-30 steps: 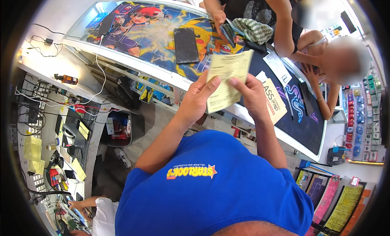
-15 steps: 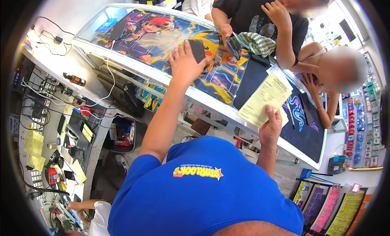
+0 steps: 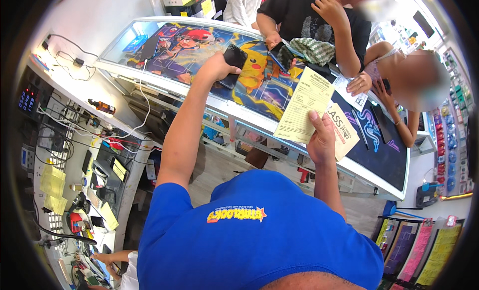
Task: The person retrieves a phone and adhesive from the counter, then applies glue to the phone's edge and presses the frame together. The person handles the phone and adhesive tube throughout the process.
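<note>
My left hand (image 3: 217, 68) has its fingers and thumb closed round a dark smartphone (image 3: 235, 58), over the printed mat (image 3: 199, 50) on the glass-topped counter. Whether the phone is lifted off the mat I cannot tell. In my right hand (image 3: 322, 138), between thumb and fingers, are a pale yellow form slip (image 3: 303, 106) and a cream printed packet (image 3: 343, 131). Both papers are held above the counter's near edge. Across the counter, a person in a black shirt holds another phone (image 3: 282, 55) beside a green checked cloth (image 3: 313, 50).
A person's hand (image 3: 359, 84) touches a white paper on the counter's far side. A black mat (image 3: 369, 163) covers the right part, with a pen (image 3: 359, 129) on it. Left, a cluttered workbench (image 3: 107, 190) carries cables and tools. Card racks (image 3: 414, 250) stand at lower right.
My left hand has gone from lying spread over the phone to gripping its side. My right hand has shifted left, and the cream packet behind the slip now shows.
</note>
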Demonstrator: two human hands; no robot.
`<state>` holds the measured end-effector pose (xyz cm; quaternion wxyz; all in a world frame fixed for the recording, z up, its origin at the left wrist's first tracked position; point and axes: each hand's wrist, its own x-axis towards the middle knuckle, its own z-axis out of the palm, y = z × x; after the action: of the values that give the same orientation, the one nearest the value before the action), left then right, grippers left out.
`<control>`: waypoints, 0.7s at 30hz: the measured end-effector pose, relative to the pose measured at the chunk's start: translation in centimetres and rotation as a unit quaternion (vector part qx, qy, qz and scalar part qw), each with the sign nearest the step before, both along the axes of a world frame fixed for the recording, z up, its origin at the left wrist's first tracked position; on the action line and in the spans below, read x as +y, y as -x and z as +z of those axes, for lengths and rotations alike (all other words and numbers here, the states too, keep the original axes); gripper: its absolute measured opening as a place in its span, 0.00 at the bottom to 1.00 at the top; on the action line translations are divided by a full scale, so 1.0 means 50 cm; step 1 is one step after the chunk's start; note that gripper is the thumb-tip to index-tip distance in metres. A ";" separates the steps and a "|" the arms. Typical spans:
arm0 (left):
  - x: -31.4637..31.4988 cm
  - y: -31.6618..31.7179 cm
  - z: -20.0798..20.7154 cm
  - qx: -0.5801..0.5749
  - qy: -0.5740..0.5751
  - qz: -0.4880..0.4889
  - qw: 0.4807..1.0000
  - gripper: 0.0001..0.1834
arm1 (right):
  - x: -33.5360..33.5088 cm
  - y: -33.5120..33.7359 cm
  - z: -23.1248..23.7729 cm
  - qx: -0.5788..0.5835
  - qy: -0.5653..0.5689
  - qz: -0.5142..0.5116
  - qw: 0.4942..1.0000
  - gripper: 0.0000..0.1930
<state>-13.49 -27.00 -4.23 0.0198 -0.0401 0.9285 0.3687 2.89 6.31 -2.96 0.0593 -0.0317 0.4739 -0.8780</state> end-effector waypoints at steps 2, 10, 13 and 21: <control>-0.035 -0.003 -0.021 -0.016 -0.163 -0.052 0.985 0.39 | -0.020 0.006 -0.006 -0.017 0.043 0.040 0.998 0.20; 0.265 -0.362 0.054 0.271 -0.425 0.073 0.860 0.26 | -0.040 -0.024 0.015 -0.064 0.035 0.154 0.985 0.21; 0.343 -0.382 0.052 0.204 -0.561 0.010 0.802 0.19 | -0.010 -0.018 0.009 -0.022 -0.024 0.113 0.993 0.19; 0.451 -0.307 0.092 0.181 -0.406 -0.059 0.894 0.19 | 0.177 0.004 0.026 0.028 -0.013 -0.032 0.999 0.18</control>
<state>1.87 -4.48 0.36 -0.1124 0.0933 0.6860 0.7128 2.69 15.13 -1.68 0.0186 -0.0400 0.4877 -0.8719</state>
